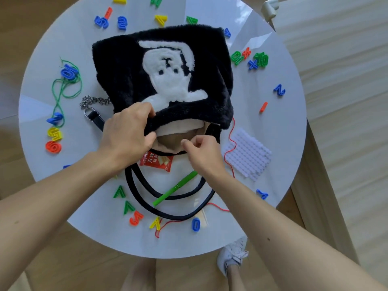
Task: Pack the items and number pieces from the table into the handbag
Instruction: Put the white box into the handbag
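A black furry handbag (126, 66) with a white animal figure lies flat in the middle of the round white table (273, 133), its mouth facing me. My left hand (128, 131) grips the upper edge of the opening and holds it up. My right hand (203, 152) pinches the lower edge, so the beige lining shows. A red snack packet (159, 161) and a green pen (175, 189) lie just below the opening, among the bag's black handles (147, 204). Several coloured number pieces, such as a blue 0 (196, 224) and a red 5 (136, 217), are scattered around the bag.
A white pegboard (248, 154) with a red string (232, 141) lies right of the bag. A green string (63, 89) threads numbers at the left. The bag's chain strap (94, 100) trails left. My white shoe (231, 255) shows under the table's near edge.
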Demonstrator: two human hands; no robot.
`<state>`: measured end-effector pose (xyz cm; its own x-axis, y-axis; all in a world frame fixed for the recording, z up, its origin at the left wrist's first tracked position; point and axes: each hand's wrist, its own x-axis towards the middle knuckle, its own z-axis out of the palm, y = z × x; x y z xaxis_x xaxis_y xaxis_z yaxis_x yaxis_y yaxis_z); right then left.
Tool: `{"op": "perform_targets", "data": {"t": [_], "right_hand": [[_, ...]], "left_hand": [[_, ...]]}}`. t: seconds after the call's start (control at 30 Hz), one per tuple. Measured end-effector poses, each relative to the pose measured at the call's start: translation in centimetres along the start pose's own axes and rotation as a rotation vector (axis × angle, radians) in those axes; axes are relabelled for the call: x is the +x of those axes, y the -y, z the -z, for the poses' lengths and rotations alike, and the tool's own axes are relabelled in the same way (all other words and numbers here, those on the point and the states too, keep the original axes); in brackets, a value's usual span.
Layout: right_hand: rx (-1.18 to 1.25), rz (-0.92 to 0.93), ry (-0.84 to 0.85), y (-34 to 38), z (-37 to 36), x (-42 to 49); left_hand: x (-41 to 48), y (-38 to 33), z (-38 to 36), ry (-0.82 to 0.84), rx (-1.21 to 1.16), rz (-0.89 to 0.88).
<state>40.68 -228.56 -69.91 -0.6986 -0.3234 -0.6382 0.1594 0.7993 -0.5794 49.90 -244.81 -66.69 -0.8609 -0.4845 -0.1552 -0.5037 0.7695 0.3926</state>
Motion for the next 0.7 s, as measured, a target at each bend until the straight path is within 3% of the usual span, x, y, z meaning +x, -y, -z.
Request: {"op": "perform_targets", "data": {"t": [0.2, 0.3, 0.43, 0.6, 0.7], "right_hand": [[-0.398, 0.132, -0.359, -8.3, 9.8, 1.9], [-0.603, 0.121, -0.319, -11.6, 12.2, 3.2], [-0.679, 0.171, -0.286, -13.1, 12.5, 4.5], [-0.659, 0.121, -0.289, -12.6, 12.9, 5.3], [-0.471, 0.024, -0.25, -12.4, 13.8, 5.4]], "left_hand": [[-0.9, -2.5, -1.0, -0.054, -0.059, -0.061], [-1.6, -5.2, -1.6, -0.047, -0.125, -0.109], [-2.8, -8.9, -3.2, 0.111, -0.211, -0.152], [-3.7, -12.7, -6.1, 0.314, -0.221, -0.167], [-4.0, -14.5, -7.4, 0.419, -0.252, -0.154]]}}
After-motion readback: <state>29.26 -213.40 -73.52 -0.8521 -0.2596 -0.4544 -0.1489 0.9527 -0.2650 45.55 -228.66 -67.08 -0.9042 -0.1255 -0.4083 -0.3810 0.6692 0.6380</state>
